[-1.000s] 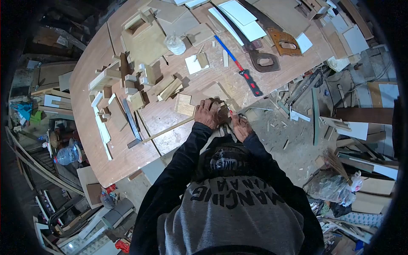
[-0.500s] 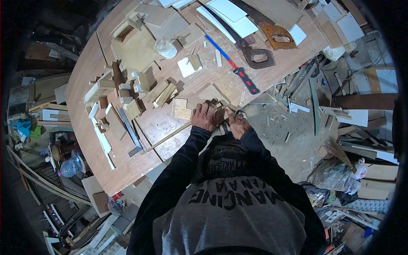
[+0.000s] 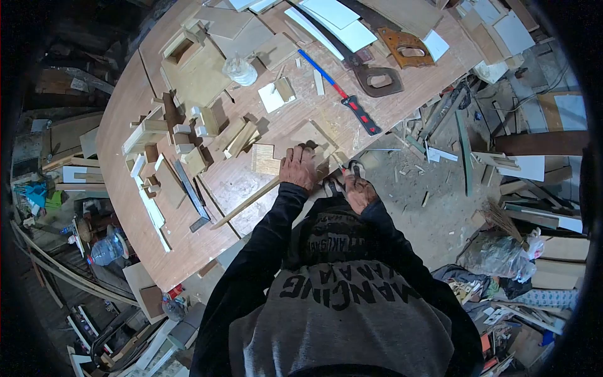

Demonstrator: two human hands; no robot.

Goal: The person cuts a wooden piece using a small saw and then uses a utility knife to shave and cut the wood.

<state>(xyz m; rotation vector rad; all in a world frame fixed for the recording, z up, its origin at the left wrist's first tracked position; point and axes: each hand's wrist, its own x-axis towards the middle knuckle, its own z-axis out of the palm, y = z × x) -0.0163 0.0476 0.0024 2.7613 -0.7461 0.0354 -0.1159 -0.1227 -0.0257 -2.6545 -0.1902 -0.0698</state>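
My left hand (image 3: 298, 168) presses down at the near edge of the table, fingers curled over a long thin wooden strip (image 3: 246, 202). The strip runs from under that hand toward the lower left. Just right of it, my right hand (image 3: 360, 191) is closed around a slim tool with a red part (image 3: 343, 169); its kind is too small to tell. The tool points at the strip's right end. A notched piece of wood (image 3: 266, 158) lies left of my left hand, and a flat board (image 3: 308, 139) lies beyond my fingers.
A blue-and-red hacksaw-like tool (image 3: 339, 91) and two wood-handled saws (image 3: 380, 80) lie on the table (image 3: 188, 251). Wooden blocks (image 3: 242, 135), a try square (image 3: 190, 196) and a clear plastic container (image 3: 240, 71) are to the left. Offcuts cover the floor (image 3: 408, 207) at right.
My right hand has drawn back toward me and slightly right, opening a gap from my left hand. More of the slim tool shows. My left hand stays on the strip.
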